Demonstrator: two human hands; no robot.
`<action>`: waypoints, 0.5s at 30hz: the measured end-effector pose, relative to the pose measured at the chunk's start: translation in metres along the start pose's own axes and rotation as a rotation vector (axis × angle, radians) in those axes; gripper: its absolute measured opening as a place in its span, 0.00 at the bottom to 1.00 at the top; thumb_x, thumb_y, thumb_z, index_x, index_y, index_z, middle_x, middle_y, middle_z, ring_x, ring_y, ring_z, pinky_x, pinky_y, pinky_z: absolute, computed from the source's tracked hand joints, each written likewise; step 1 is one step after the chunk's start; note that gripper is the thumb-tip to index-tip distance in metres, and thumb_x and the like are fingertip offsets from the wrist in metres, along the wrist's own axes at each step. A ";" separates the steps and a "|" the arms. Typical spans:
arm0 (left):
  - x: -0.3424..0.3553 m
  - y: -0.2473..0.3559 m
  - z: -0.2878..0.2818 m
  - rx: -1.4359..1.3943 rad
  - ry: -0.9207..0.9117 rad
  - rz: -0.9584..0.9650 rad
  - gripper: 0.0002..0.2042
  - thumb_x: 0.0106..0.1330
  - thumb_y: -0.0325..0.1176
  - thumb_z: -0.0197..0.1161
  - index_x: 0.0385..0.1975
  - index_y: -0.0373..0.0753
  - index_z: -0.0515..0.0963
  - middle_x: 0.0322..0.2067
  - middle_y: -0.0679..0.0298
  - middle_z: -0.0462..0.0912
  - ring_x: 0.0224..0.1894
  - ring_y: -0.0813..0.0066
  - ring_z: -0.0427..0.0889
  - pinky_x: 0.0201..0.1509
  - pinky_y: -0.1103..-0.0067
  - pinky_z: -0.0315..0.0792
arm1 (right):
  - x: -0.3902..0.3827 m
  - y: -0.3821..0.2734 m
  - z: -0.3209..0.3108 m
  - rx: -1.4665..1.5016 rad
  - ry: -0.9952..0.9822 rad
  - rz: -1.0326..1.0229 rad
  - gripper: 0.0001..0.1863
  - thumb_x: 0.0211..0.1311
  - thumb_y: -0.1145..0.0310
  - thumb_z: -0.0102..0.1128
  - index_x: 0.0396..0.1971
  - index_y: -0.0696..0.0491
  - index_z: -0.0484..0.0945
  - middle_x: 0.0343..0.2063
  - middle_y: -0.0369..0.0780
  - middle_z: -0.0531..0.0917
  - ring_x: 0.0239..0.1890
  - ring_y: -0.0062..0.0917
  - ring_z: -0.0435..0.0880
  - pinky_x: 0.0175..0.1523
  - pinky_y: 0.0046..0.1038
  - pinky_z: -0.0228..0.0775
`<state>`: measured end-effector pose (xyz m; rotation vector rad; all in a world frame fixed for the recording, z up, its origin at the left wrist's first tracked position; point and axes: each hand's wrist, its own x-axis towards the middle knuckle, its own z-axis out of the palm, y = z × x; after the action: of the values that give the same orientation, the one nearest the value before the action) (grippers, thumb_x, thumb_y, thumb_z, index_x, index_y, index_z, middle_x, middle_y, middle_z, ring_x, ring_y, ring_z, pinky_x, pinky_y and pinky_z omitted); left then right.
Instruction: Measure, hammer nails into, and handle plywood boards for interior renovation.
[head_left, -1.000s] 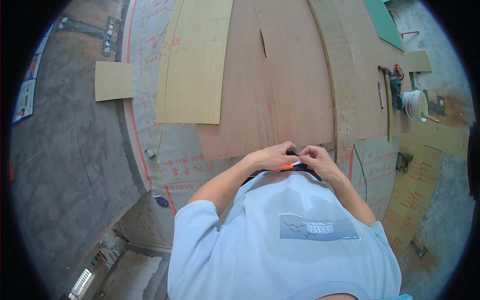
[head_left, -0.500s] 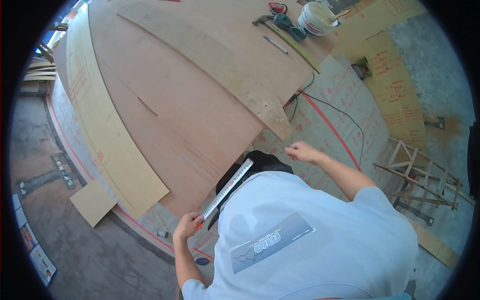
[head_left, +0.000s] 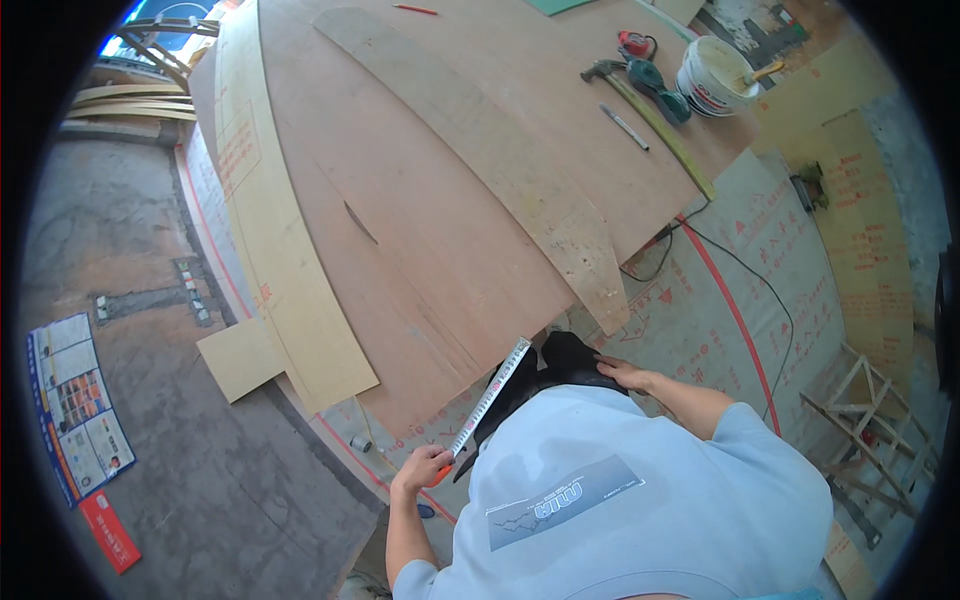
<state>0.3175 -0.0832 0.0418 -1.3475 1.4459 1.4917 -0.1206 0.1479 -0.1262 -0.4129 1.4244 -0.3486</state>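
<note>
Tape measure [head_left: 490, 397] out by worktable's [head_left: 430, 230] near edge; measuring set-up, apparently.
Left hand [head_left: 425, 466] grips it; right hand [head_left: 622, 373] touches black clothing [head_left: 570, 358], grip unclear. Next move likely calls for steady tape.

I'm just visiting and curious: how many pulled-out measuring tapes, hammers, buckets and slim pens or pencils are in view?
Pulled-out measuring tape, in the left hand: 1
Hammer: 1
White bucket: 1
Slim pens or pencils, one grey and one red: 2
Total: 5
</note>
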 end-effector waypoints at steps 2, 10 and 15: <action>-0.003 -0.010 0.003 -0.093 0.008 -0.050 0.15 0.73 0.40 0.58 0.35 0.32 0.80 0.27 0.69 0.77 0.31 0.79 0.71 0.37 0.78 0.68 | 0.007 0.025 -0.001 0.203 0.022 0.031 0.36 0.74 0.43 0.45 0.74 0.49 0.57 0.73 0.42 0.61 0.73 0.34 0.60 0.74 0.34 0.52; -0.014 -0.105 0.011 -0.441 0.060 0.029 0.13 0.74 0.38 0.57 0.34 0.34 0.80 0.28 0.68 0.78 0.33 0.79 0.75 0.39 0.79 0.71 | 0.035 0.074 0.023 0.683 0.212 0.370 0.26 0.72 0.54 0.54 0.61 0.58 0.73 0.42 0.42 0.86 0.40 0.30 0.85 0.45 0.41 0.79; -0.009 -0.168 -0.001 -1.012 0.097 0.081 0.12 0.75 0.39 0.55 0.37 0.35 0.77 0.34 0.60 0.83 0.37 0.70 0.81 0.46 0.74 0.76 | 0.019 -0.001 0.060 0.397 0.275 0.317 0.26 0.66 0.59 0.62 0.59 0.59 0.77 0.50 0.43 0.84 0.50 0.27 0.82 0.53 0.34 0.75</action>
<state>0.4778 -0.0522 0.0016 -1.9377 0.7635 2.3838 -0.0586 0.1421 -0.1360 0.1912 1.6130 -0.4288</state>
